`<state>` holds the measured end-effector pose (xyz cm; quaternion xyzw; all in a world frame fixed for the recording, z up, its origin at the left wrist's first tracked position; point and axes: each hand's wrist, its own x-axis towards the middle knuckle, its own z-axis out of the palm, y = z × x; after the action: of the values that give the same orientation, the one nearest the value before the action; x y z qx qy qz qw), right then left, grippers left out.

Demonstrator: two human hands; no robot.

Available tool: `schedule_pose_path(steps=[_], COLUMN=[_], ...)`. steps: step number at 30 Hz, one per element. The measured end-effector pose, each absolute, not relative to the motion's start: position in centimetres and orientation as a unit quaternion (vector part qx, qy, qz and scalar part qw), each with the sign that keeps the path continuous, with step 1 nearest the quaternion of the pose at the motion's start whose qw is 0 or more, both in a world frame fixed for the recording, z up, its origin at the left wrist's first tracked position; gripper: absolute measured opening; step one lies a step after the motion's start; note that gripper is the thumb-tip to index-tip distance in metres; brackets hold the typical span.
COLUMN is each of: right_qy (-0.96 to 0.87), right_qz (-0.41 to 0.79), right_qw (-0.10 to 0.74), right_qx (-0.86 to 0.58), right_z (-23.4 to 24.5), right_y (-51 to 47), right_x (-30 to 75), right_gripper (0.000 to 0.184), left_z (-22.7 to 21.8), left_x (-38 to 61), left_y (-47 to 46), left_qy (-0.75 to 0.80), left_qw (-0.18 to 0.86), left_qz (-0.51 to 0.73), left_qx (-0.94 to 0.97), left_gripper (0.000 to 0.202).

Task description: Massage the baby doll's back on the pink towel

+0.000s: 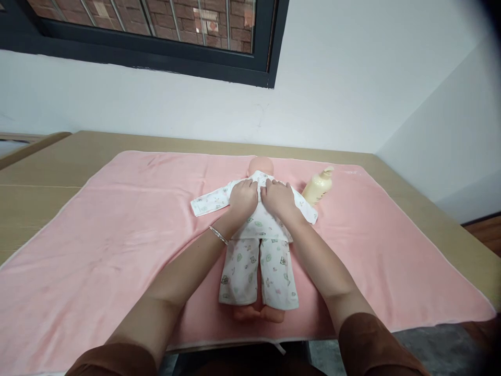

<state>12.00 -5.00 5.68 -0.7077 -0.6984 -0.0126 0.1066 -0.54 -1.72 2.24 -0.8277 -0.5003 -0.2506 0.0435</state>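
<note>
A baby doll lies on the pink blanket (117, 230), dressed in a white patterned top (258, 224) and matching trousers (240, 271). Its bald head (261, 166) points away from me, and its bare feet (272, 314) show below the trouser legs. My left hand (245, 196) rests on the upper left of the top, fingers curled closed on the cloth near the collar. Beside it, my right hand (278, 197) is curled the same way on the upper right. The fingertips are partly hidden. Both sleeves spread outward, the left one stretched nearly straight.
A cream pump bottle (319, 186) leans or lies near the right sleeve; I cannot tell which. The blanket covers most of a wooden table (94, 143). Behind stands a white wall (324, 104) with a dark-framed window (250, 62).
</note>
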Motion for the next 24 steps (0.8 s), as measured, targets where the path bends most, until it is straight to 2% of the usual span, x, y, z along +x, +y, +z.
schedule_pose_path(steps=[6,10,14,18,24], right_qy=[-0.699,-0.707,-0.706,-0.711,-0.702], right_qz=[0.011,0.049,-0.006,-0.047,0.049], right_qw=[0.114,0.110,0.112,0.091,0.131], right_qx=[-0.706,-0.697,-0.699,-0.695,-0.698], right_z=[5.5,4.8,5.2,5.7,4.4], right_y=[-4.3,-3.1,-4.2,-5.2,-3.1], right_x=[12.7,13.7,12.5,11.6,13.5], right_gripper=[0.050,0.058,0.047,0.040,0.060], left_z=[1.3,1.7,2.6,2.2,1.2], left_x=[-1.3,-1.4,-1.0,-0.9,-1.2], left_y=[-0.4,-0.3,-1.4,-1.7,-0.8], left_qy=[-0.507,-0.466,-0.487,-0.504,-0.495], left_qw=[-0.012,0.008,0.052,0.045,0.010], left_qz=[-0.284,-0.262,-0.236,-0.254,-0.279], left_qx=[-0.814,-0.845,-0.839,-0.824,-0.823], left_gripper=[0.044,0.044,0.036,0.036,0.044])
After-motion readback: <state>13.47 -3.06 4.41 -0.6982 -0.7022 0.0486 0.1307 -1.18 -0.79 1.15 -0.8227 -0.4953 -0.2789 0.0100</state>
